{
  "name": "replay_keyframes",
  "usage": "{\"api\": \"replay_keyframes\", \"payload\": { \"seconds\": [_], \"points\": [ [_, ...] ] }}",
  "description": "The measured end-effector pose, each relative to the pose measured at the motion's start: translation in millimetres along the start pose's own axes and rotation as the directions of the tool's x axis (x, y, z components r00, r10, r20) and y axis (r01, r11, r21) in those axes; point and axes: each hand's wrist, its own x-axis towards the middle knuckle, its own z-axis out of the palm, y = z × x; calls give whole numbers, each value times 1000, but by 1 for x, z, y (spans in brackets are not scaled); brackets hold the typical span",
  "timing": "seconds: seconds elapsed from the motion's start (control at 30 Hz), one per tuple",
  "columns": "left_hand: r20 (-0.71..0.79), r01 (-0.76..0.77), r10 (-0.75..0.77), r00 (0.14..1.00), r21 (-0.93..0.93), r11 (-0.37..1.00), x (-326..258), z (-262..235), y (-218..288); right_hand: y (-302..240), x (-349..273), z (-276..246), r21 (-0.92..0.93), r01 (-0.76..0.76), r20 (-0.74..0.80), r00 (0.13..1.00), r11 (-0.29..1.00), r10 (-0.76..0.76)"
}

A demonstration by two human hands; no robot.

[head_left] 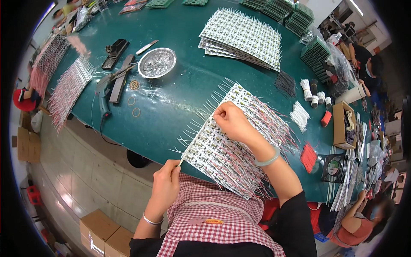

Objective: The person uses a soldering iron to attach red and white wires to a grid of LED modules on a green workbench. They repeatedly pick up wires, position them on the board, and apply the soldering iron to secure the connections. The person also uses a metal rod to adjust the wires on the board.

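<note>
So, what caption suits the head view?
Wired board on a green table, left hand by its corner, right hand over it.

Smooth, glossy-looking green desk (171, 128) carries a board (201, 152) with a hard white face, roughened by small parts and thin plastic-coated wires, and, at far left, a shiny metal bowl (141, 68). Near the desk's edge, the checked apron (205, 235) is matt woven cloth, while the bangle (269, 160) looks smooth and polished. Matt brown cardboard forms the near-left boxes (100, 225); thin, glossy clear plastic makes the far-right bag (342, 64).
</note>
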Motion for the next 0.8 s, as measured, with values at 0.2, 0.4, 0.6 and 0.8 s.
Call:
{"api": "replay_keyframes", "payload": {
  "seconds": [0.2,0.4,0.6,0.8],
  "points": [
    [2,26,-26,1000,-47,999,8,8,2,11,-9,-10,191,89,-47,996,977,-81],
    [-32,-5,4,999,-38,999,8,17,-8,32,-3,-13,80,148,-162,978,986,-134],
    [-42,-31,29,999,-46,998,13,21,-5,38,-4,-11,115,216,-147,969,970,-199],
    [-40,-175,177,983,30,984,10,19,-12,35,-8,-7,54,279,-82,958,959,-274]
  ]
}}
